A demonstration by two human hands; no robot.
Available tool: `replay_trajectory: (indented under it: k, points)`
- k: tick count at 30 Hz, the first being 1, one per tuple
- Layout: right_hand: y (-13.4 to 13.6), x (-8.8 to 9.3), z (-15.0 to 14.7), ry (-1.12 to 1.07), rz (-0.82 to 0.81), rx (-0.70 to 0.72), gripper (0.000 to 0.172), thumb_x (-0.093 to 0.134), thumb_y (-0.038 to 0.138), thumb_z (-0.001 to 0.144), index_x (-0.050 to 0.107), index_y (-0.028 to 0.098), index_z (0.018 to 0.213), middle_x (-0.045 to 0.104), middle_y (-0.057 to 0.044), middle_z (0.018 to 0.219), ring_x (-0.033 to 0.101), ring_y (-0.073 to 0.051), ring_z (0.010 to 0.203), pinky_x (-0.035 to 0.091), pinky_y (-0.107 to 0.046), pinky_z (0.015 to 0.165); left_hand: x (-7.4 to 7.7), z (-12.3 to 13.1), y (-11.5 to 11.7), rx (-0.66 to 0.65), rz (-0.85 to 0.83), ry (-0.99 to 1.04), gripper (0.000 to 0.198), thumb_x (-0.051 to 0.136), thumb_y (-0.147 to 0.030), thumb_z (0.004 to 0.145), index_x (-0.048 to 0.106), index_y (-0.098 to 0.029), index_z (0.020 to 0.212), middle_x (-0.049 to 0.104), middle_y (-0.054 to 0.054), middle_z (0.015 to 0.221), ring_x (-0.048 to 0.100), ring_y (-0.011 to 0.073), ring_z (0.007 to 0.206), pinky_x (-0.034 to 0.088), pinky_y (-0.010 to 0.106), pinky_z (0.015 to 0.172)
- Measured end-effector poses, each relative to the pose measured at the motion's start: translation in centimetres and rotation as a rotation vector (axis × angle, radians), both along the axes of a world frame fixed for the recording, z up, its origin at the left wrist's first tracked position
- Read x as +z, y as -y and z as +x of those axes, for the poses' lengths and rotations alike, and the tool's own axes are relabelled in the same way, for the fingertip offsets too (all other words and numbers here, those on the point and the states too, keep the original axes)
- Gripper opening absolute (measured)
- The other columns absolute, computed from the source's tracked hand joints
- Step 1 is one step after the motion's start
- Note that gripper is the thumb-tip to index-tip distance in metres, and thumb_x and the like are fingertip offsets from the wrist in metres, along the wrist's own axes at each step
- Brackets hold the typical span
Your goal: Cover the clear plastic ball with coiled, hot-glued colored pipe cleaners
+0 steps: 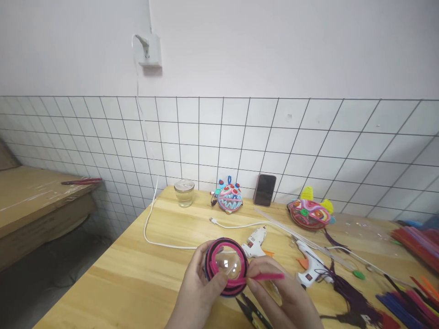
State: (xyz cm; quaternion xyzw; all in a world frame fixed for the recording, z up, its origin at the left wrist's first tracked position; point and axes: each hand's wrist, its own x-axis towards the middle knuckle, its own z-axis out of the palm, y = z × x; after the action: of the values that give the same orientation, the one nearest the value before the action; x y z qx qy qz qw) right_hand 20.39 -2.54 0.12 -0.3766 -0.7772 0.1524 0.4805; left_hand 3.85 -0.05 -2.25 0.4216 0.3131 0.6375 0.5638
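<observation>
My left hand [197,288] is closed round the left side of a clear plastic dome [229,266] ringed with pink, black and purple pipe cleaners. Its thumb presses on the ring's lower edge. My right hand [281,292] pinches the loose end of the pink pipe cleaner [265,277], which sticks out to the right from the ring. Both hands hover low over the wooden table [137,265], near its front edge.
Two white glue guns [255,241] [310,267] lie just behind the hands, black snips [252,310] below them. A white cable [151,228], a glass [184,193], two finished pipe-cleaner masks [229,196] [309,212] and a phone [264,189] sit farther back. Loose pipe cleaners [404,292] are piled at right.
</observation>
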Motion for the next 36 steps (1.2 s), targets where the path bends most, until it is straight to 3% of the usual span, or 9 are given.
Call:
replay_trajectory:
  k: [13,26,36]
  points:
    - [0.0,0.3,0.1,0.038,-0.071,-0.031,0.01,0.054,0.017,0.087,0.053,0.026,0.091,0.063,0.002,0.084,0.063,-0.013,0.078,0.05,-0.02,0.072,1.6,-0.7,0.6,-0.27,-0.057,0.028,0.057,0.082,-0.032,0.058,0.06,-0.02,0.109,0.069,0.01,0.109,0.062,0.0267,0.104,0.049,0.034,0.089]
    - [0.0,0.3,0.5,0.087,-0.074,-0.03,0.009,0.053,0.018,0.088,0.054,0.026,0.089,0.063,0.002,0.079,0.062,-0.013,0.072,0.05,-0.021,0.067,1.2,-0.4,0.8,-0.302,-0.106,0.072,0.063,0.081,-0.02,0.06,0.054,-0.018,0.116,0.068,0.014,0.113,0.061,0.0283,0.105,0.048,0.038,0.089]
    - [0.0,0.0,0.2,0.077,-0.069,-0.068,0.006,0.056,0.021,0.087,0.056,0.027,0.087,0.064,0.003,0.077,0.063,-0.013,0.07,0.05,-0.02,0.065,0.4,-0.3,0.7,-0.284,-0.085,-0.042,0.063,0.074,-0.02,0.066,0.043,-0.018,0.121,0.065,0.015,0.117,0.061,0.0285,0.109,0.049,0.04,0.092]
